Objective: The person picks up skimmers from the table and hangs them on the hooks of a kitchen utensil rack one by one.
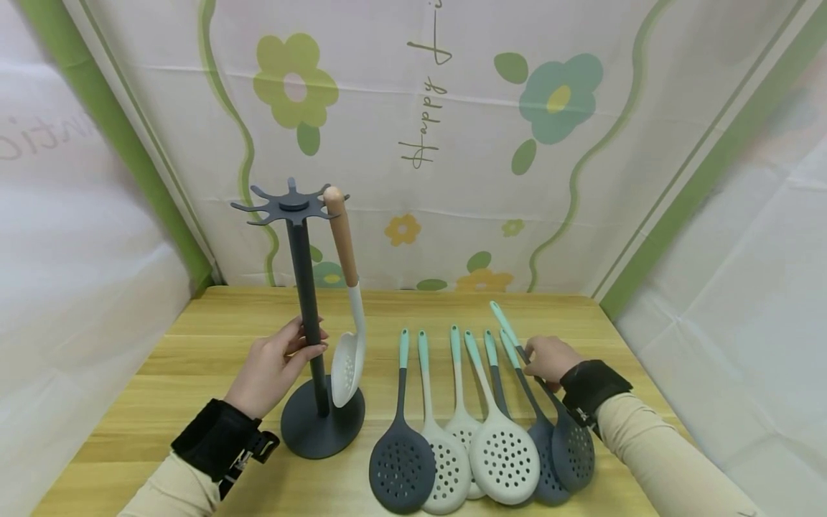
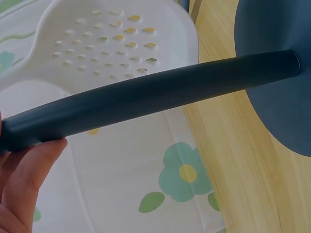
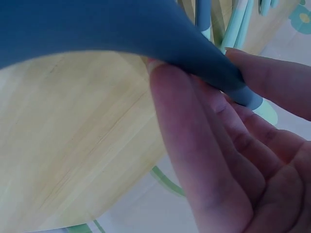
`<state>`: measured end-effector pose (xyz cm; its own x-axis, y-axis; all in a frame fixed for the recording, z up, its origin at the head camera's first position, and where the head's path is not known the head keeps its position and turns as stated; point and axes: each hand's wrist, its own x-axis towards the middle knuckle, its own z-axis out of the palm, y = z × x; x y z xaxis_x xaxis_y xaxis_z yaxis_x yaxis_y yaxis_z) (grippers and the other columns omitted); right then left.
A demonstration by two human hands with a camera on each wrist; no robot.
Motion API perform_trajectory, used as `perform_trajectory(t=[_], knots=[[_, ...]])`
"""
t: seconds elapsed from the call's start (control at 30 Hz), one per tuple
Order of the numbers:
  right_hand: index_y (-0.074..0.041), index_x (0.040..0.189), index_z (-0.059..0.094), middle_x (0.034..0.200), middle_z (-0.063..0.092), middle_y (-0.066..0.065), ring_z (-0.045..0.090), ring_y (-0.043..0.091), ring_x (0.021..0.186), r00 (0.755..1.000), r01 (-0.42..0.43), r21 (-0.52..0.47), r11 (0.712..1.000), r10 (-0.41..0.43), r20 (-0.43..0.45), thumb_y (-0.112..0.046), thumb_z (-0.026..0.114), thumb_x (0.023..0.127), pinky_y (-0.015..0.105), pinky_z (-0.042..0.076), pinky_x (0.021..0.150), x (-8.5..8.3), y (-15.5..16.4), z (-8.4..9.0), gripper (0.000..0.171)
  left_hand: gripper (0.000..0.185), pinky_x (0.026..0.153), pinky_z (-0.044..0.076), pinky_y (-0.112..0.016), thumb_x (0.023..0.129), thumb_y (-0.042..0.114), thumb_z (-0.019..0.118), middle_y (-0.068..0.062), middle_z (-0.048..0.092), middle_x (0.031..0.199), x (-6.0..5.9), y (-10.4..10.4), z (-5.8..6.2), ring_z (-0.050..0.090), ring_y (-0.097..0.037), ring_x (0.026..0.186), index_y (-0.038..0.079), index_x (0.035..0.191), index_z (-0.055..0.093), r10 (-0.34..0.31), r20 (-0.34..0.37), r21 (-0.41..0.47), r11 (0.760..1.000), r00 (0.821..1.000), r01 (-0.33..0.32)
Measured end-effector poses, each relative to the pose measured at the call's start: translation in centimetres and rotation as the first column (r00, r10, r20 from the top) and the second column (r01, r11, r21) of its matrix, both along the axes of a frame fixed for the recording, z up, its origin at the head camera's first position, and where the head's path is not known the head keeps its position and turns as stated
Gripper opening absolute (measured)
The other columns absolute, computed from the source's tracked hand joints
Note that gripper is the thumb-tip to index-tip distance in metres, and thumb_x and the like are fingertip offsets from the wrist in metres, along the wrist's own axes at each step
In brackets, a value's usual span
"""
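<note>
Only the head view shows the utensil stand's [image 1: 301,273] hooked top; the left hand [image 1: 274,368] grips its pole. The right wrist view reveals the right hand's [image 1: 550,357] thumb and fingers pinching the rightmost dark skimmer [image 1: 573,454], at the table's [image 1: 174,388] right; its head, partly cut off there, seemingly overlaps a neighbour.

Tabletop booth [image 1: 174,373] with flower-printed cloth walls [image 1: 375,158]

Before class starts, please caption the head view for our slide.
Left hand grips the stand; right hand holds the rightmost skimmer.
</note>
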<state>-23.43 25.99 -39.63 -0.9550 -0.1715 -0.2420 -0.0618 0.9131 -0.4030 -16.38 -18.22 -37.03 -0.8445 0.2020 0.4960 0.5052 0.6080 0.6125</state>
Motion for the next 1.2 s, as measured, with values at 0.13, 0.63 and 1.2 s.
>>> perform_trajectory(t=[0.13, 0.63, 1.2], knots=[[0.006, 0.103, 0.062, 0.071, 0.063, 0.01, 0.06, 0.016, 0.042, 1.0, -0.012, 0.003, 1.0, 0.012, -0.008, -0.006, 0.069, 0.087, 0.029, 0.054, 0.041, -0.1, -0.1, -0.1, 0.022, 0.034, 0.075, 0.063, -0.042, 0.087, -0.005, 0.069, -0.015, 0.073, 0.101, 0.0, 0.0, -0.1, 0.074, -0.032, 0.093, 0.0, 0.119, 0.06, 0.007, -0.018, 0.001, 1.0, 1.0, -0.007], [0.003, 0.099, 0.063, 0.071, 0.061, 0.008, 0.057, 0.014, 0.041, 0.999, -0.035, -0.007, 0.999, 0.035, -0.02, -0.006, 0.071, 0.086, 0.031, 0.054, 0.041, 0.1, -0.8, 0.3, 0.018, 0.028, 0.075, 0.063, -0.04, 0.087, -0.003, 0.07, -0.015, 0.074, 0.099, -0.1, 0.0, -0.1, 0.074, -0.032, 0.092, 0.0, 0.113, 0.062, 0.016, -0.039, 0.005, 1.0, 0.999, -0.016], [0.003, 0.103, 0.063, 0.069, 0.061, 0.01, 0.052, 0.014, 0.041, 0.999, -0.044, -0.004, 0.999, 0.044, -0.013, -0.006, 0.07, 0.087, 0.025, 0.047, 0.038, 0.2, -1.3, 0.7, 0.02, 0.034, 0.075, 0.062, -0.041, 0.086, -0.002, 0.071, -0.018, 0.074, 0.101, 0.1, 0.3, -0.2, 0.074, -0.032, 0.092, 0.0, 0.119, 0.062, 0.044, -0.041, 0.024, 0.999, 0.998, -0.043]])
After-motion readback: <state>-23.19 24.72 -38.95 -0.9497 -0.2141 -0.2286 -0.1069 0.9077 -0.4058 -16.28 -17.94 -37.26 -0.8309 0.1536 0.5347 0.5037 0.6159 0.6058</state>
